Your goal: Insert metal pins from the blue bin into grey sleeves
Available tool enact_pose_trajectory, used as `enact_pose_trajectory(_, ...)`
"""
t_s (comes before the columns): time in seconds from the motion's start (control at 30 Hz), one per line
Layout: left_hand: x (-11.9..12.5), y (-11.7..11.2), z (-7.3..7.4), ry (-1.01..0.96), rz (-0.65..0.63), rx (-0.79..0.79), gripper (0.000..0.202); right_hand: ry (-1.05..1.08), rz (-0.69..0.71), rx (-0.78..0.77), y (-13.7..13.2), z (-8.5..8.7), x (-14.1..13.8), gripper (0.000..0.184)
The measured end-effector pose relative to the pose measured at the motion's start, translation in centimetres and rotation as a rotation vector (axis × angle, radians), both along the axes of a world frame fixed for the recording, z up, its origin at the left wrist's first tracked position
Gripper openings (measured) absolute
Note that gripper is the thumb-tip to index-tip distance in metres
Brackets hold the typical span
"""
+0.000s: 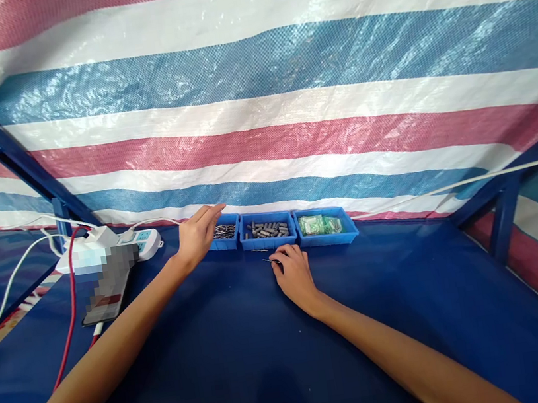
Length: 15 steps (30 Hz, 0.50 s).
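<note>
My left hand point(199, 232) is at the left blue bin point(228, 242), its fingers stretched out toward the back and nothing seen in them. Part of that bin is hidden behind the hand; thin metal pieces point(224, 232) show inside. Just in front of the middle blue bin point(269, 239), my right hand point(293, 273) pinches a thin metal pin point(268, 259) low over the table. Short grey metal cylinders point(268, 229) lie in the middle bin. The right blue bin point(329, 240) contains green and white pieces point(319, 224), too small to name.
A dark blue table point(228, 340) spreads beneath my arms. On the left, a phone point(109, 291) leans by a white power strip point(147, 244), with a red cable point(71, 309) running forward. Behind the bins hangs a striped plastic sheet point(256, 110). Blue frame bars point(16, 147) flank the sides.
</note>
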<state>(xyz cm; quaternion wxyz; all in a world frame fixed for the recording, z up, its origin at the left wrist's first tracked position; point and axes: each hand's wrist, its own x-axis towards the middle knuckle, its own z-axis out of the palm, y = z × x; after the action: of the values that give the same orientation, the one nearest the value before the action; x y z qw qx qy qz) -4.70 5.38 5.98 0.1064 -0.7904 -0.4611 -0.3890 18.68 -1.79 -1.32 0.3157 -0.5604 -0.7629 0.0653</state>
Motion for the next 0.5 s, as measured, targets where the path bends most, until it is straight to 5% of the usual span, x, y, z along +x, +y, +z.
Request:
enact_pose_trajectory(0.17,0.9,-0.2,-0.1,0.142,0.142,-0.053,0.026,0.017,0.011,-0.020,-0.1,0.1,0.0,0.019)
enact_pose_trajectory(0.3,3.2,-2.2,-1.1,-0.015,-0.019,-0.063,0.022,0.033,0.014,-0.026,0.0,0.2,-0.1,0.019)
enact_pose_trajectory(0.5,6.1,-5.0,-5.0,-0.134,-0.267,-0.174,0.017,0.221,0.031,0.006,0.0,0.8,0.0,0.021)
